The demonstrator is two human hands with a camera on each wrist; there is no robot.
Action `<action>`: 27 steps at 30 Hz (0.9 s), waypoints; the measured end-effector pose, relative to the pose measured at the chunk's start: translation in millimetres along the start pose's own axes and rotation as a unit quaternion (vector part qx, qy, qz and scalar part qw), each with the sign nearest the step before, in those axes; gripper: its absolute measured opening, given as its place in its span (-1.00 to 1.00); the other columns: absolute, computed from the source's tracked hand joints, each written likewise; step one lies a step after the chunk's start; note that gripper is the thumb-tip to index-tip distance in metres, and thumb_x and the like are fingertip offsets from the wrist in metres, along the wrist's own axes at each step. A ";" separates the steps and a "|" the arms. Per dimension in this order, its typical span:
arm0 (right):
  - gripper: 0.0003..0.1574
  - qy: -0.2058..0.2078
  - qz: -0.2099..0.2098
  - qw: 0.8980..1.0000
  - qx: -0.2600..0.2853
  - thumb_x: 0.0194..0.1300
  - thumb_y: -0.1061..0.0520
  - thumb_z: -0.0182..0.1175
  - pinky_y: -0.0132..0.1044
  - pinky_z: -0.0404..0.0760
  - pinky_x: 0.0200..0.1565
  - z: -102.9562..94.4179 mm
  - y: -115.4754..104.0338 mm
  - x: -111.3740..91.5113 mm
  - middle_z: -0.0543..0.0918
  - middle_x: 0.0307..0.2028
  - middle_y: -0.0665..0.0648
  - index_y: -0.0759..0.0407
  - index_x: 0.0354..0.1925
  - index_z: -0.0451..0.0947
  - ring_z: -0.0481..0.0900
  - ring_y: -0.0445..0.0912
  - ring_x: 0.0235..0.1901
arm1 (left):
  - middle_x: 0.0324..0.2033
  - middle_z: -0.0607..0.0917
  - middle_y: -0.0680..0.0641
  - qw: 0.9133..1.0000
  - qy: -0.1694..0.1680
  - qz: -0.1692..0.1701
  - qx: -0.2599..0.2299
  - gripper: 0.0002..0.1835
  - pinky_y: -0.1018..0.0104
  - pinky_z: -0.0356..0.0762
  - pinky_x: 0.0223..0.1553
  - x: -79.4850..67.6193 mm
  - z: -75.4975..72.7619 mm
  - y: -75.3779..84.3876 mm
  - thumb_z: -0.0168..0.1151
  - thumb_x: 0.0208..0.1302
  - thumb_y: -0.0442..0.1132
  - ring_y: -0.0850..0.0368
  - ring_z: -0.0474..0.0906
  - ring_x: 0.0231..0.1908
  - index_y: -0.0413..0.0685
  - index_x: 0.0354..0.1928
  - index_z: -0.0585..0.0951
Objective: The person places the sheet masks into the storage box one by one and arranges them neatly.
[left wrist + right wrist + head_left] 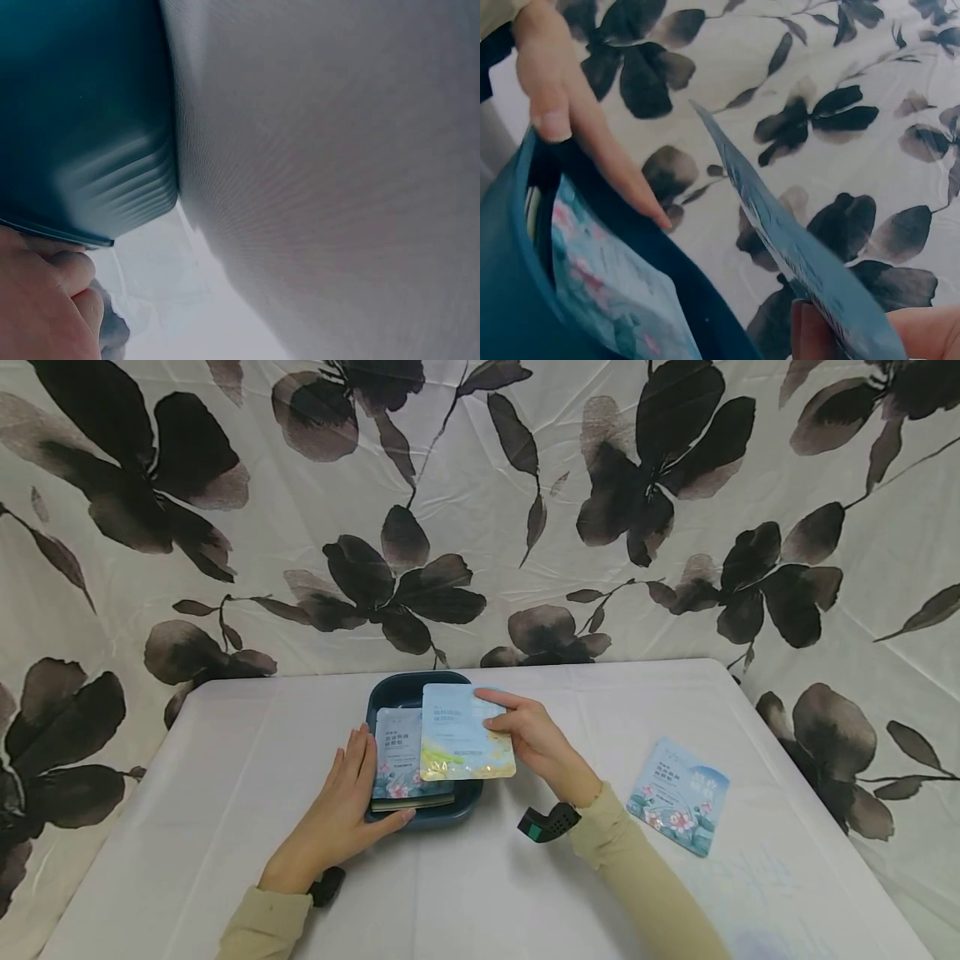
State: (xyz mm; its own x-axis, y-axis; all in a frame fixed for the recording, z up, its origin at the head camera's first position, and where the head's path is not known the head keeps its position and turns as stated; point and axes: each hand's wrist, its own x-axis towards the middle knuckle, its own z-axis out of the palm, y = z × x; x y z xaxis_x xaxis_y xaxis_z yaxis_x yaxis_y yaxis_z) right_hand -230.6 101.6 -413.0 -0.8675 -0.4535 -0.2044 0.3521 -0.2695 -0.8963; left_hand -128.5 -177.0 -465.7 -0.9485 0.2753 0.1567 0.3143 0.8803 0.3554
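A dark blue plastic bin (467, 806) holds a stack of flat packets, its top packet (401, 752) blue with pink flowers. My left hand (333, 810) lies along the bin's left side with fingers straight and thumb near the front rim. In the right wrist view, that hand (574, 112) reaches along the rim. Above the bin's right part, my right hand (543, 747) pinches a light blue and yellow packet (461, 735) by its right edge. It appears nearly edge-on in the right wrist view, the packet (802, 247) tilted between thumb and fingers.
Another blue packet with pink flowers (678, 797) lies on the white-covered table (420, 902), right of the right forearm. A floral curtain (450, 485) hangs behind the table's far edge. Each wrist carries a black band; the right one (549, 823) shows a green patch.
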 end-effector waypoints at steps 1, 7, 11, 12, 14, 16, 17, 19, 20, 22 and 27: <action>-0.28 -0.001 0.003 1.000 0.001 0.32 0.49 0.02 -0.33 0.63 -0.09 3.4 -0.5 2.6 0.38 0.35 0.24 0.19 0.41 0.35 0.54 -0.03 0.08 | 0.55 -0.31 -0.23 1.000 -0.001 -0.001 -0.002 0.29 -0.10 -0.33 0.49 0.1 0.0 0.0 0.20 0.16 0.44 -0.12 -0.43 0.53 -0.35 0.53 -0.18; -0.31 0.002 0.031 0.999 0.032 0.34 0.42 0.00 -0.25 0.52 0.09 22.8 -1.8 16.1 0.33 0.39 0.19 0.20 0.42 0.33 0.42 0.01 0.22 | 0.55 -0.34 -0.22 1.000 -0.006 -0.006 -0.009 0.30 -0.04 -0.38 0.50 -0.1 -1.3 1.2 0.20 0.15 0.45 -0.20 -0.37 0.53 -0.36 0.53 -0.18; -0.33 0.003 0.045 0.998 0.046 0.39 0.34 -0.03 -0.13 0.41 0.23 32.5 0.0 24.5 0.27 0.42 0.20 0.21 0.44 0.28 0.36 0.05 0.28 | 0.55 -0.33 -0.23 1.000 -0.008 -0.005 -0.011 0.30 -0.05 -0.36 0.49 0.8 -1.8 1.6 0.19 0.16 0.45 -0.18 -0.39 0.53 -0.35 0.53 -0.19; -0.33 0.005 0.047 0.998 0.045 0.38 0.35 -0.03 -0.12 0.38 0.25 34.7 0.7 26.3 0.24 0.44 0.19 0.21 0.44 0.28 0.33 0.04 0.29 | 0.55 -0.32 -0.24 1.000 -0.007 -0.005 -0.011 0.30 -0.07 -0.35 0.49 1.0 -1.9 1.7 0.19 0.16 0.45 -0.17 -0.39 0.53 -0.36 0.53 -0.19; -0.32 0.003 0.051 0.998 0.045 0.38 0.35 -0.04 -0.11 0.35 0.28 39.1 2.7 30.7 0.21 0.45 0.19 0.22 0.45 0.26 0.30 0.05 0.32 | 0.55 -0.30 -0.25 1.000 -0.006 -0.005 -0.010 0.30 -0.09 -0.33 0.49 1.3 -2.2 1.9 0.19 0.15 0.46 -0.15 -0.41 0.53 -0.36 0.53 -0.18; -0.31 0.003 0.053 0.998 0.036 0.38 0.34 -0.04 -0.11 0.34 0.29 43.7 5.1 35.2 0.18 0.47 0.20 0.23 0.45 0.26 0.27 0.06 0.35 | 0.55 -0.29 -0.27 1.000 -0.003 -0.003 -0.009 0.30 -0.11 -0.32 0.49 1.1 -2.4 1.8 0.20 0.15 0.45 -0.13 -0.42 0.53 -0.36 0.53 -0.18; -0.32 0.004 0.055 0.998 0.033 0.37 0.35 -0.04 -0.12 0.34 0.29 46.0 6.7 37.6 0.17 0.48 0.19 0.24 0.45 0.26 0.26 0.06 0.36 | 0.54 -0.28 -0.28 1.000 -0.002 -0.002 -0.008 0.30 -0.12 -0.31 0.49 1.0 -2.5 1.5 0.20 0.16 0.44 -0.13 -0.42 0.53 -0.36 0.53 -0.18; -0.32 0.007 0.055 0.998 0.021 0.36 0.35 -0.02 -0.11 0.33 0.31 50.5 10.4 41.9 0.16 0.48 0.19 0.27 0.44 0.27 0.20 0.08 0.40 | 0.54 -0.28 -0.28 1.000 0.000 0.001 -0.009 0.29 -0.12 -0.31 0.49 0.7 -2.6 1.0 0.21 0.17 0.43 -0.14 -0.42 0.53 -0.36 0.53 -0.18; -0.32 0.011 0.054 0.998 0.011 0.35 0.35 -0.01 -0.10 0.31 0.32 52.7 12.5 43.7 0.15 0.49 0.19 0.29 0.43 0.28 0.16 0.08 0.42 | 0.54 -0.28 -0.28 1.000 0.002 0.004 -0.011 0.28 -0.12 -0.31 0.49 0.4 -2.6 0.6 0.22 0.18 0.41 -0.15 -0.41 0.53 -0.36 0.53 -0.18; -0.33 0.018 0.050 0.998 -0.015 0.33 0.36 0.01 -0.09 0.24 0.37 57.1 16.7 47.1 0.15 0.49 0.19 0.32 0.41 0.29 0.05 0.08 0.47 | 0.54 -0.30 -0.27 1.000 0.002 0.008 -0.013 0.27 -0.10 -0.31 0.49 -0.1 -2.8 0.1 0.22 0.19 0.39 -0.17 -0.40 0.53 -0.37 0.53 -0.19; -0.30 0.026 0.046 0.994 -0.091 0.29 0.35 0.08 -0.02 0.07 0.45 65.9 27.6 54.0 0.20 0.47 0.23 0.35 0.40 0.30 -0.12 0.07 0.51 | 0.54 -0.33 -0.25 1.000 0.001 0.011 -0.017 0.26 -0.11 -0.31 0.49 -0.6 -3.3 -0.4 0.22 0.21 0.37 -0.19 -0.39 0.52 -0.38 0.53 -0.19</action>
State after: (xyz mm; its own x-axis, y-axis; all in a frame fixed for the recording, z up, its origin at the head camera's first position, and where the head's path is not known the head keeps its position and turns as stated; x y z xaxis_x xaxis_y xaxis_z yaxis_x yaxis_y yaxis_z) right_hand -244.6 13.7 -422.9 -0.8537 -0.4228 -0.3040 0.3650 -0.0696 -0.9284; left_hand -127.9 -178.8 -462.9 -0.9413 0.2932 0.1674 0.3361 0.8607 0.3824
